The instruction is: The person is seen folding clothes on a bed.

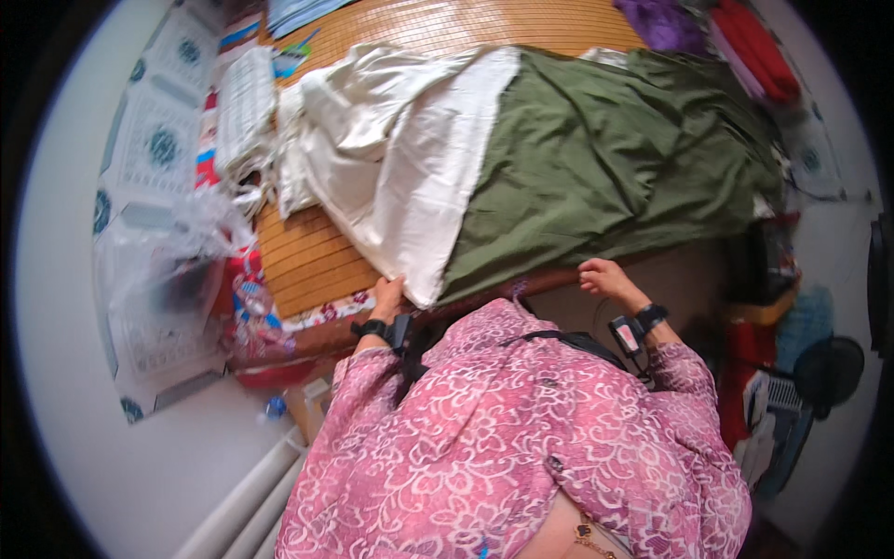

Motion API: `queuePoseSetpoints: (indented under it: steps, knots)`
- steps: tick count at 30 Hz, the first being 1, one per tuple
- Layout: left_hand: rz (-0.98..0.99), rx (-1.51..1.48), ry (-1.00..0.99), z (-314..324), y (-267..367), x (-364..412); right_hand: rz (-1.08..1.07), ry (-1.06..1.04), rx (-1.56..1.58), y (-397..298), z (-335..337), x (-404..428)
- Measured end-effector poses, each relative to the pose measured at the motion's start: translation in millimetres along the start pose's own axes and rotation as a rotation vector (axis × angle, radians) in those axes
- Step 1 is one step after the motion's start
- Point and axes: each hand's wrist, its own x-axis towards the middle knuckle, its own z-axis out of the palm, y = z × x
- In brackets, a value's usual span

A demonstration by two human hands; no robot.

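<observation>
A large white and green cloth garment lies spread and wrinkled over a slatted mat. Its white cloth [433, 161] is on the left and its green cloth [566, 154] on the right. My left hand [391, 292] pinches the white cloth's lower edge near its bottom corner. Beside the green cloth's lower edge is my right hand [602, 277], its fingers curled; whether it holds the hem cannot be told.
The slatted mat [314, 262] has a floral border below. At left lie a folded white quilted item [244, 112] and a clear plastic bag [174, 279]. Purple cloth [660, 24] and red cloth [754, 49] lie at the upper right, blue cloth [300, 12] at the top.
</observation>
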Motion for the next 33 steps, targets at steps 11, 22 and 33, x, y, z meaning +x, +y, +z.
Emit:
queuePoseSetpoints:
  steps: [11, 22, 33]
  knots:
    - [0.027, -0.638, -0.441, -15, 117, -13, -0.027, -0.008, 0.054, 9, -21, 21]
    - [0.254, -0.969, 0.181, -146, 66, 18, 0.060, -0.003, 0.093, 29, -24, 11]
    - [-0.250, -0.398, -0.171, -25, -40, -23, 0.057, 0.006, 0.107, 12, -17, 22]
